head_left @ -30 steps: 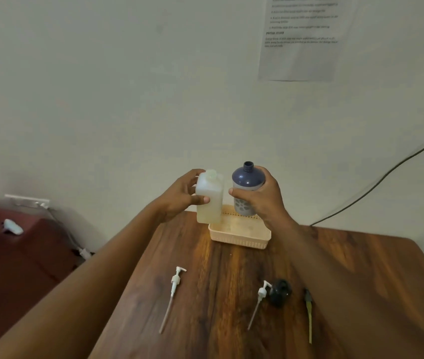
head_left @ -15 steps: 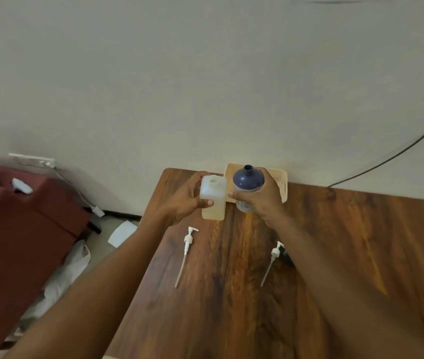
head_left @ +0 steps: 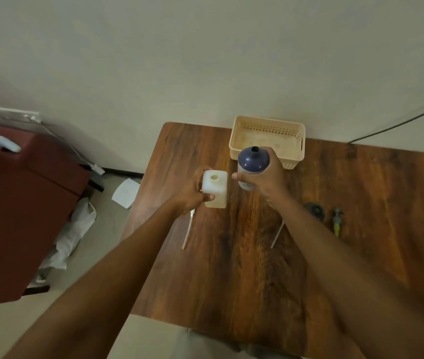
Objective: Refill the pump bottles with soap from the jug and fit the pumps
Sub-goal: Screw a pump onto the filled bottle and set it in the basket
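Note:
My left hand [head_left: 188,194] grips a square white bottle [head_left: 216,189] with an open neck, upright over the wooden table [head_left: 231,268]. My right hand [head_left: 264,177] grips a round bottle with a dark blue top [head_left: 253,160], also open-necked and upright, just right of the white one. Two white pumps lie on the table: one [head_left: 188,230] partly hidden under my left wrist, the other [head_left: 277,235] partly hidden under my right forearm. A dark cap [head_left: 315,209] and a green-tipped pump [head_left: 337,221] lie to the right.
A cream plastic basket [head_left: 267,125] stands at the table's back edge against the wall. A dark red couch [head_left: 11,203] sits left of the table, with paper [head_left: 126,193] and a plastic bag [head_left: 76,229] on the floor. A black cable [head_left: 400,123] runs along the wall.
Both hands have carried the bottles out of the basket toward me and lower over the table. The camera has tilted down, so the basket now shows behind the bottles.

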Motion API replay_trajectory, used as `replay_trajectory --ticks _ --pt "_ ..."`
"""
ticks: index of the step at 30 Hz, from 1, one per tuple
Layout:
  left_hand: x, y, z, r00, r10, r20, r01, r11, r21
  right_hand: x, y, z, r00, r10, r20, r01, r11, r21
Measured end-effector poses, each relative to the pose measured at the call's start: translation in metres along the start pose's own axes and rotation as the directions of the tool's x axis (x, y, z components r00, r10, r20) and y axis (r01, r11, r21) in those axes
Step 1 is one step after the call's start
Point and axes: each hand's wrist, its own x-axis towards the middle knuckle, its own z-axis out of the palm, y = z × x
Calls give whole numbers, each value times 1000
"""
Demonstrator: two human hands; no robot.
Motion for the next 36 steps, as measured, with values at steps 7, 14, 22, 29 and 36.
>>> replay_trajectory --ticks 7,14,22,29,36 --pt "6 -42 12 998 -52 -37 52 999 11 6 26 9 999 3 -38 -4 999 -37" --pt "11 -64 17 997 -39 -60 42 998 40 10 34 12 997 18 -71 -20 999 -25" --pt "11 -69 17 999 -16 -48 17 1000 25 11 36 8 996 39 -78 -39 999 -4" --pt "18 -41 17 997 -72 -24 73 997 41 5 33 -20 993 61 -103 -56 997 48" --pt "40 26 35 988 115 -99 -69 920 385 -3 33 -75 983 43 -181 -35 998 48"
